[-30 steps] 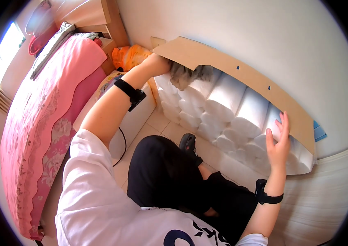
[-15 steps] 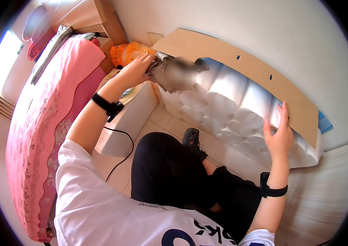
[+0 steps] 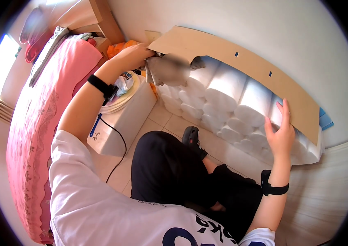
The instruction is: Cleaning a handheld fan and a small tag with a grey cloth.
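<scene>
Fingers of left hand (image 3: 135, 55) grip grey cloth (image 3: 166, 69); right hand (image 3: 280, 133) lies open on padded headboard (image 3: 231, 88).

A white box-like package (image 3: 118, 127) stands on the floor between the pink bed and the person's knee.

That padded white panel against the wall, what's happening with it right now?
A person crouching on the floor is working on the tufted white panel, which leans against the wall with a brown board along its top. Their left hand holds a grey cloth against the panel's upper left corner, while the right hand rests flat on its right side. A white box and a pink bed are on the left.
</scene>
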A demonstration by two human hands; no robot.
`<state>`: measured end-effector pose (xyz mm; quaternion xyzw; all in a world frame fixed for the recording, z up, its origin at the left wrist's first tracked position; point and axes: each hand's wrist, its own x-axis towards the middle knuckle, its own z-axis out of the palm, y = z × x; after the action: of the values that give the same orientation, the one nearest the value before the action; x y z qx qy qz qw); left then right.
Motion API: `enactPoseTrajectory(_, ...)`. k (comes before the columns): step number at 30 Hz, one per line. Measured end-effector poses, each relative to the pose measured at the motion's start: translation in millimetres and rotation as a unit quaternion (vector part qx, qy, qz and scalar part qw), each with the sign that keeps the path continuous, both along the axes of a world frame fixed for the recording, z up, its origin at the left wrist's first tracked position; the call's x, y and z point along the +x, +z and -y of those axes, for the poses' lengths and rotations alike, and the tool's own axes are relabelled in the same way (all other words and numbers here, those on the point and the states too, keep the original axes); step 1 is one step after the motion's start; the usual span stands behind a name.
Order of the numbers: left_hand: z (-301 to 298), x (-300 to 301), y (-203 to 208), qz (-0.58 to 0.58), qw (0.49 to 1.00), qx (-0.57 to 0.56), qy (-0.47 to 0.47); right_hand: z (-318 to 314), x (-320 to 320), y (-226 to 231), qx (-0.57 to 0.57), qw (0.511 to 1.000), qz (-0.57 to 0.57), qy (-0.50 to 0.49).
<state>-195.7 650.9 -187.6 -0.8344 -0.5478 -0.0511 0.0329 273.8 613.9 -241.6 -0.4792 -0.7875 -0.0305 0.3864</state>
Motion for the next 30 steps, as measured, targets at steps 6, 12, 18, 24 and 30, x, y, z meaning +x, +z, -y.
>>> enactPoseTrajectory(6,12.5,-8.2,-11.8,-0.006,0.999,0.053,0.007,-0.6,-1.2,-1.1,0.002,1.000,0.001,0.005)
enactPoseTrajectory(12,8.4,2.3,6.4,-0.110,0.991,0.059,-0.044,0.8,2.3,1.2,0.003,1.000,0.002,-0.001)
enactPoseTrajectory(18,9.7,8.1,-0.5,-0.260,0.959,0.106,-0.036,-1.4,-2.4,-2.0,-0.001,1.000,0.001,0.004)
enactPoseTrajectory(24,44.6,22.7,-54.5,-0.029,0.978,0.182,0.097,-2.0,-3.2,-2.8,0.010,1.000,0.002,0.004)
enactPoseTrajectory(30,46.2,76.0,-57.9,-0.070,0.953,0.293,0.018,-4.1,-1.4,-6.6,0.030,0.999,0.020,0.003)
